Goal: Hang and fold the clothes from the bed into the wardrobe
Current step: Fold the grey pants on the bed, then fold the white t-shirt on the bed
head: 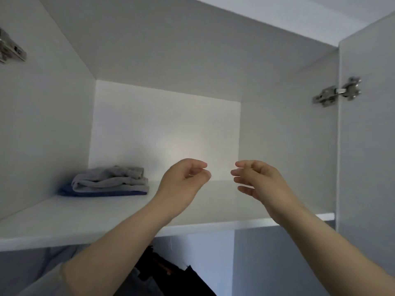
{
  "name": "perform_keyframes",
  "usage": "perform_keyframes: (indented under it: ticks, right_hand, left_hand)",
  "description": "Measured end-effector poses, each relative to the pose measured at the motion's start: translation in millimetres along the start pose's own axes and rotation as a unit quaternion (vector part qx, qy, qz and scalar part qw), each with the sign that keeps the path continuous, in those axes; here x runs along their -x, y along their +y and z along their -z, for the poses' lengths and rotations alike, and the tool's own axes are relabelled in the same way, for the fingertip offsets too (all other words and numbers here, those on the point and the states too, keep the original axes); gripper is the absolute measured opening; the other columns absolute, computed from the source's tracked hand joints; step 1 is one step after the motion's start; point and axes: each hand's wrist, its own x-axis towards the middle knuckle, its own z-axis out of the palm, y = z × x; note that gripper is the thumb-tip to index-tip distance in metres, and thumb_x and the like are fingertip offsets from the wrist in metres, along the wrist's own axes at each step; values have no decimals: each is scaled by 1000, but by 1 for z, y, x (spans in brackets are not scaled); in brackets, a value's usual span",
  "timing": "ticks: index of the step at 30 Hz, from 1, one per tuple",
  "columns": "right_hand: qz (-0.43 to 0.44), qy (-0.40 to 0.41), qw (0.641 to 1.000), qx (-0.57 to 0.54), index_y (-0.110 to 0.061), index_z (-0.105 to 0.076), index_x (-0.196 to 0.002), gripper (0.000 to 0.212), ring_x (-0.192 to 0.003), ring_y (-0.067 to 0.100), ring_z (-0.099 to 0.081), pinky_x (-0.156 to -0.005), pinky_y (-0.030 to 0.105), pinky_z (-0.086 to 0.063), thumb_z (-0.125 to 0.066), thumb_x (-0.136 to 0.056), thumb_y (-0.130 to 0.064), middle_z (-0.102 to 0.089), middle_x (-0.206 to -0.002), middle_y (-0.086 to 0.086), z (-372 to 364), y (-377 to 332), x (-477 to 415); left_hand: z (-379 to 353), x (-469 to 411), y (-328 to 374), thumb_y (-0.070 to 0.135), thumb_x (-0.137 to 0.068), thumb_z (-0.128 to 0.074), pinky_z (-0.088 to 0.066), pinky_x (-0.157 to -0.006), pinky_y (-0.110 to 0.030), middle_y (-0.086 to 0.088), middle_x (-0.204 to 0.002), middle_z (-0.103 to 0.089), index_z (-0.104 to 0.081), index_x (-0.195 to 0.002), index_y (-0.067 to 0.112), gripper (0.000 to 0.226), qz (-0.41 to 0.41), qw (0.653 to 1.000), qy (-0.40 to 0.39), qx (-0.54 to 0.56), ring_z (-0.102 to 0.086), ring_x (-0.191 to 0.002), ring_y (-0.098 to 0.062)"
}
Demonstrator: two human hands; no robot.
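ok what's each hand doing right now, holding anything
left hand: open, fingers loosely curled, holding nothing
right hand: open, fingers relaxed, holding nothing

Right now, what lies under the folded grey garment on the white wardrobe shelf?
A folded dark blue garment, only its front edge showing beneath the folded grey garment. The rest is covered and cannot be seen.

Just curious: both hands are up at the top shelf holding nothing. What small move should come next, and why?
Probably draw both hands back out and down to fetch another garment. The left hand and right hand hover over the shelf, fingers loosely curled around nothing, and the folded pile, grey on blue, lies at the shelf's left, apart from them.
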Motion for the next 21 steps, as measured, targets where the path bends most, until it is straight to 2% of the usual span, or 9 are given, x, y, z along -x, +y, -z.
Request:
perform_keyframes:
  ticks: [5,7,10,12,16,21]
  right_hand:
    - [5,65,998,14,-16,-69,-105,17,-88,16,-71,-74,26,-56,-64,-90,-12,-75,-96,5,79,-22,62]
    - [5,91,996,0,-13,-69,-104,15,-82,14,-70,-71,24,-57,-63,-91,-11,-75,-90,4,108,-29,88]
    - [12,134,991,14,-11,-69,-104,15,-79,14,-69,-75,26,-59,-61,-91,-9,-73,-85,4,151,-38,129]
    - [19,164,986,28,-10,-68,-105,16,-80,14,-68,-78,28,-58,-60,-92,-8,-72,-85,4,181,-44,157]
    - [42,228,972,35,-13,-69,-103,16,-80,14,-67,-74,25,-57,-61,-90,-9,-71,-84,3,241,-56,220]
    - [25,306,952,-8,-11,-68,-105,17,-80,16,-66,-76,25,-57,-57,-93,-9,-69,-84,4,311,-59,308]
  left_hand:
    - [-60,28,27,34,-73,-63,-52,-96,-44,5,-96,-72,-66,-106,27,34,-8,994,-71,83,-68,-95,-16]
    - [-89,41,32,22,-85,-64,-53,-95,-43,3,-95,-73,-67,-106,23,21,-9,989,-85,117,-69,-93,-18]
    - [-137,69,43,11,-91,-61,-53,-95,-44,-3,-96,-73,-67,-105,19,18,-5,980,-120,161,-69,-92,-21]
    - [-170,92,55,8,-90,-61,-54,-94,-43,-6,-96,-73,-67,-104,16,17,-4,969,-151,198,-69,-92,-24]
    - [-237,140,84,14,-83,-68,-57,-88,-37,-5,-93,-74,-67,-104,13,21,-5,941,-206,270,-70,-88,-21]
    - [-322,223,115,6,-91,-60,-58,-84,-35,-4,-90,-75,-68,-103,12,15,52,900,-261,346,-70,-83,-17]
